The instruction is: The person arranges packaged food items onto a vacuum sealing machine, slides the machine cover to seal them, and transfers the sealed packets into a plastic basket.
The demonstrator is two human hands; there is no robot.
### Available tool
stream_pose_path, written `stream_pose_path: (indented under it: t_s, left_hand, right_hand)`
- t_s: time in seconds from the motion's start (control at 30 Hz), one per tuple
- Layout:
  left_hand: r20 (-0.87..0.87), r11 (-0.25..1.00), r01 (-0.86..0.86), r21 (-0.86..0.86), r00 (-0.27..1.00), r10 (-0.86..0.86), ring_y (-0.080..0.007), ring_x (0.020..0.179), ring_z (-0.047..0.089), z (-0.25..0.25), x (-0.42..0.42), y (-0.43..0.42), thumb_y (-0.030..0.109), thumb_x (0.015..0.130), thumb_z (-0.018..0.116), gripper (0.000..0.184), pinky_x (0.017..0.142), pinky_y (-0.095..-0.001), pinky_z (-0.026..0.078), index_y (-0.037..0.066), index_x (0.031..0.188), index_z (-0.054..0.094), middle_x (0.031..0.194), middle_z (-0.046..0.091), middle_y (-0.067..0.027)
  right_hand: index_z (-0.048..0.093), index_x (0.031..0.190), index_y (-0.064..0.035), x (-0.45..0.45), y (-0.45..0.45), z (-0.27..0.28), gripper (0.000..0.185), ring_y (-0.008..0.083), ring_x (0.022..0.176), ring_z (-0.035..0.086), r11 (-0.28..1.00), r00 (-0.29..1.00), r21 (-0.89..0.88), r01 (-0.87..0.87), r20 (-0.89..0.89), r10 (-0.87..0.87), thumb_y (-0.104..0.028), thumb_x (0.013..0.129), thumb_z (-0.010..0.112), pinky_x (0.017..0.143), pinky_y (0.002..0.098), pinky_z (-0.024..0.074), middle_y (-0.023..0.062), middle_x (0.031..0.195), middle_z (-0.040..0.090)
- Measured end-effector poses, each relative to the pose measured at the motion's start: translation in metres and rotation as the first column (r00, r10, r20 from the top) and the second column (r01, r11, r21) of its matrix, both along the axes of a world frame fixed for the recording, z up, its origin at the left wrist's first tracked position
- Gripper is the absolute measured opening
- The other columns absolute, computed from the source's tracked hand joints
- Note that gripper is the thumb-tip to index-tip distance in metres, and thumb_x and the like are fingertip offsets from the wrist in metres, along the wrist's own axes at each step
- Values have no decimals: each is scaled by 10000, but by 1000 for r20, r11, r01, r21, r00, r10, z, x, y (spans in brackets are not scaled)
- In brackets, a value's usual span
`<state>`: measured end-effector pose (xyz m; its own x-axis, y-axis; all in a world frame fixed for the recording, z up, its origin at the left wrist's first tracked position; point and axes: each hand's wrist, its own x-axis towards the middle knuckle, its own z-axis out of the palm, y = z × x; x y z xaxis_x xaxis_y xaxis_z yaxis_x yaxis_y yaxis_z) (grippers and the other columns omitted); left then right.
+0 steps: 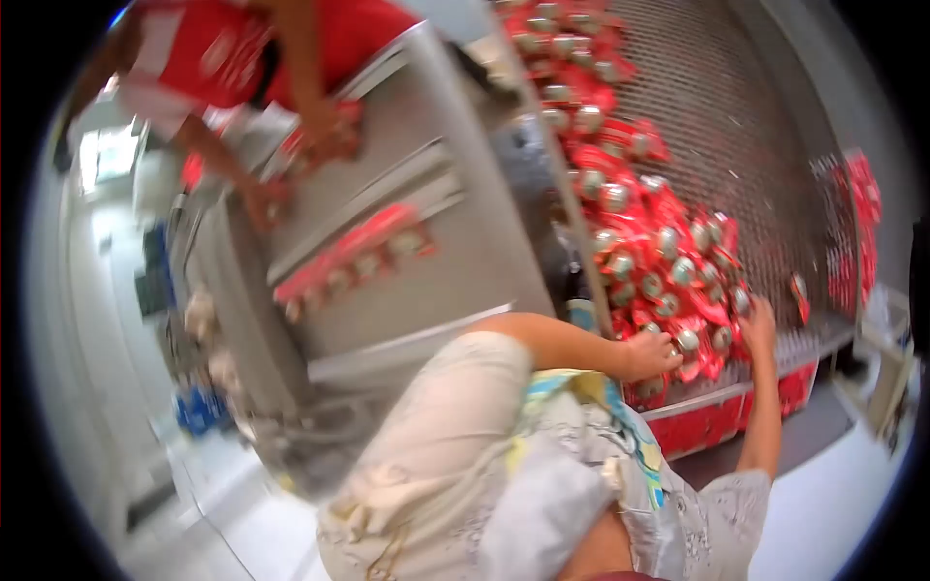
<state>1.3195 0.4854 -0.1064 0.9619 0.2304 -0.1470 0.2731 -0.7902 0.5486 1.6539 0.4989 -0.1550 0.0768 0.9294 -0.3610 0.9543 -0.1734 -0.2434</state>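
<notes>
Red packets with round, silvery-green pieces (668,242) lie heaped along the left and near side of a perforated metal tray (717,107). My left hand (651,355) is at the near left edge of the heap, fingers curled onto the packets; what it grips, if anything, is hidden. My right hand (759,324) reaches in from the right at the heap's near right side, its fingers bent against a packet; its grip is too blurred to tell. A single packet (800,297) lies apart, right of my right hand.
A co-worker in red and white (218,53) handles red packets over a metal table (484,184) at the upper left. A row of red packets (358,254) lies on that table. More red packets (862,223) are beyond the tray's right end. A red crate (702,426) is below the tray.
</notes>
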Motion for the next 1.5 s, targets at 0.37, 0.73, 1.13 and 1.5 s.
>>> stream_pose_path:
  t_s: [0.37, 0.73, 1.13, 1.5]
  left_hand:
    - [-223, 941, -61, -332, 975, -15, -299, 900, 624, 43, -22, 18, 300, 694, 691, 357, 731, -407, 519, 45, 944, 683, 1046, 620, -175]
    - [267, 633, -625, -457, 582, 768, -297, 864, 622, 91, -209, 8, 192, 732, 678, 336, 726, -409, 507, 77, 1038, 599, 925, 623, -125]
    - [557, -100, -976, -192, -192, 808, -306, 955, 602, 105, -446, -63, 166, 781, 692, 387, 837, -383, 479, 40, 1128, 576, 1033, 622, -141]
    - [392, -603, -679, 419, -464, 794, -372, 1198, 417, 66, -648, -72, 842, 580, 569, 1125, 1020, -459, 316, -23, 1286, 433, 1241, 478, -258]
  right_hand:
    - [543, 1083, -38, -96, 13, 58, 252, 321, 964, 572, 882, 957, 401, -248, 241, 159, -169, 871, 580, 802, 417, 467, 163, 1043, 571]
    - [508, 1144, -42, -224, -109, 81, 452, 325, 903, 569, 980, 879, -181, 87, -449, -161, -80, 732, 691, 804, 382, 450, 161, 1012, 576]
    - [569, 1115, -33, -270, -28, 147, 414, 391, 964, 558, 888, 829, -344, -304, 364, 425, -238, 773, 681, 791, 472, 459, 199, 1017, 593]
    - [484, 1295, -102, -562, 38, 172, 624, 399, 1236, 401, 665, 668, 530, -526, -226, 708, -325, 763, 722, 1024, 452, 340, 232, 1332, 413]
